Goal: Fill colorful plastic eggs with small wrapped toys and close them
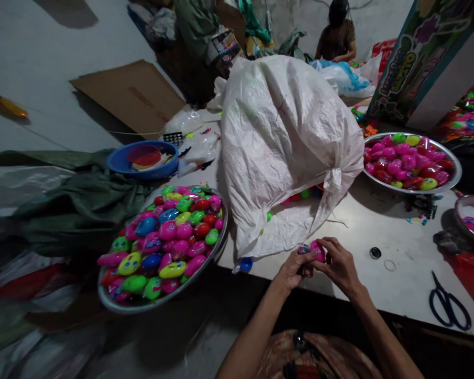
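Observation:
Just over the table's front edge, a pink plastic egg (318, 251) is held between my two hands. My left hand (294, 271) is closed around its left side, and a small shiny wrapped piece (303, 248) shows at those fingers. From the right, my right hand (339, 263) pinches the egg with bent fingers. Whether the egg is whole or parted cannot be made out. Right behind my hands lies a big white woven sack (284, 131), with coloured pieces showing at its mouth. A blue cup-like piece (245, 264) sits by the sack's front left corner.
A metal basin (220, 247) heaped with wrapped coloured eggs stands left; another basin (454, 181) of mostly pink eggs stands right. Scissors (448, 305), a black ring (375, 253) and a rubber band (389, 265) lie right. A blue tub (116, 164) is behind left. A person (335, 39) sits far back.

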The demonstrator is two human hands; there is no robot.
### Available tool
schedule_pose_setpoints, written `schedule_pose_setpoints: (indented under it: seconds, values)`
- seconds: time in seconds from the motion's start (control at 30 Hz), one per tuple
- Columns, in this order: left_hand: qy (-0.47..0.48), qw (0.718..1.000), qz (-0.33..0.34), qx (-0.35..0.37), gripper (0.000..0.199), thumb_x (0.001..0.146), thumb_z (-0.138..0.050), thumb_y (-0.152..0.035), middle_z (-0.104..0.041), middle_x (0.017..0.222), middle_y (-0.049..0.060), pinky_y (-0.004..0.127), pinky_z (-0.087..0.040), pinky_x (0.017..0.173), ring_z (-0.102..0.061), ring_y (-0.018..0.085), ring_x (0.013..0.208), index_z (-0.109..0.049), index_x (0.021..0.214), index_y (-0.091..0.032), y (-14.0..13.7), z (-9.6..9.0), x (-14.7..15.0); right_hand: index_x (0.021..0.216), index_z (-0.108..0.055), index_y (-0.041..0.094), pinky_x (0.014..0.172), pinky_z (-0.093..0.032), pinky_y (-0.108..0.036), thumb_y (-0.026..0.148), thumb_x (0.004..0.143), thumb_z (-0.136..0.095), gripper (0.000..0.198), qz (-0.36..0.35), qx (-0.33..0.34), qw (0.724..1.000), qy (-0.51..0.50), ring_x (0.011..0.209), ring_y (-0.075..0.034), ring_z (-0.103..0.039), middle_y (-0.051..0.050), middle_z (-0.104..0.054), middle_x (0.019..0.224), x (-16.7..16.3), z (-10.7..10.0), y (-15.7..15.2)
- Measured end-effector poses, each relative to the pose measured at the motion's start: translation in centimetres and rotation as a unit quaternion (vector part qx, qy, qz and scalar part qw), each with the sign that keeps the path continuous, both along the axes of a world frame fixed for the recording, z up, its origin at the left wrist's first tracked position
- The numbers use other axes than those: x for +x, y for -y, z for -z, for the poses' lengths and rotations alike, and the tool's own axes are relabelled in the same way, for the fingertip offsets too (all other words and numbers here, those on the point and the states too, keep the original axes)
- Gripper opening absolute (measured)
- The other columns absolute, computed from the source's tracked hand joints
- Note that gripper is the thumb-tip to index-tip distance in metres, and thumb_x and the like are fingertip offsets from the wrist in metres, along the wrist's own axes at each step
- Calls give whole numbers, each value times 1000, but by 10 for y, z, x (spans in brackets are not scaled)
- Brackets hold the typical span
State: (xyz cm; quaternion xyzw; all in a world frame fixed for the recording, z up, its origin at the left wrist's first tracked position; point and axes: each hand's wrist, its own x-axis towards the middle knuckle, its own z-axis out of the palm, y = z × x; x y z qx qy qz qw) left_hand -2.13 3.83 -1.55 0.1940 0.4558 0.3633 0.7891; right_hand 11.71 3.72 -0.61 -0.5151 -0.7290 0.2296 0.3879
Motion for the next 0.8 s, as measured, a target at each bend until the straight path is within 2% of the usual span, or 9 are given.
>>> schedule_pose_setpoints:
  seconds: [0.1,0.17,0.3,0.37,0.47,0.57,0.67,0.73,0.8]
  values:
    - [5,1000,21,19,32,58,-75,-37,-56,52,-2,20,-31,36,-44,6,34,-59,71,-13,2,4,4,103,-57,21,54,-48,-25,33,78,-57,28,39,-42,997,-52,54,-11,-55,-7,-60,98,17,-4,17]
    - [23,1000,-3,15,35,64,-70,-40,-65,69,5,20,-33,38,-49,7,38,-61,81,-12,-1,8,2,103,-57,22,53,-48,-27,36,75,-58,31,109,-87,989,-42,54,-14,-56,-6,-63,91,53,-5,46]
    - [59,994,-88,-28,35,65,-68,-37,-68,85,14,26,-46,53,-61,15,56,-62,86,-10,-17,17,-17,90,-64,28,44,-45,-33,45,64,-64,31,223,-229,943,94,48,-22,-58,-6,-65,69,155,-7,112]
    - [42,993,-113,-11,34,62,-71,-32,-68,82,14,29,-48,57,-63,19,64,-63,86,-10,-26,18,-28,83,-65,29,43,-44,-35,48,58,-67,31,228,-247,931,141,48,-24,-58,-7,-66,72,180,-12,114]
    - [-12,987,-154,35,34,57,-76,-30,-69,75,12,29,-48,58,-64,20,64,-64,83,-10,-33,17,-37,98,-61,25,51,-46,-34,49,66,-62,40,166,-177,962,127,52,-20,-59,-9,-65,92,143,-21,51]
    - [-68,976,-197,61,32,53,-78,-32,-67,65,8,25,-45,53,-61,16,56,-64,73,-10,-34,13,-36,99,-59,19,61,-45,-28,35,80,-49,27,69,-118,982,128,64,-17,-60,-9,-62,99,48,-24,-61]
    - [-101,963,-239,74,30,50,-79,-31,-64,59,4,22,-41,50,-56,11,50,-63,66,-12,-32,11,-38,96,-58,15,72,-41,-29,16,78,-49,21,60,-117,973,187,85,-21,-58,-13,-60,100,-31,-20,-152]
    - [-110,953,-272,73,30,47,-81,-28,-62,58,1,21,-41,51,-54,10,50,-62,64,-13,-31,9,-43,90,-58,11,74,-39,-31,9,76,-47,18,65,-123,973,183,89,-23,-57,-16,-60,94,-55,-14,-183]
    - [-117,949,-287,57,28,45,-80,-25,-58,53,-2,20,-39,48,-50,8,47,-62,62,-13,-31,7,-50,86,-58,10,75,-38,-31,7,75,-48,16,63,-129,974,173,90,-24,-57,-16,-60,90,-61,-7,-190]
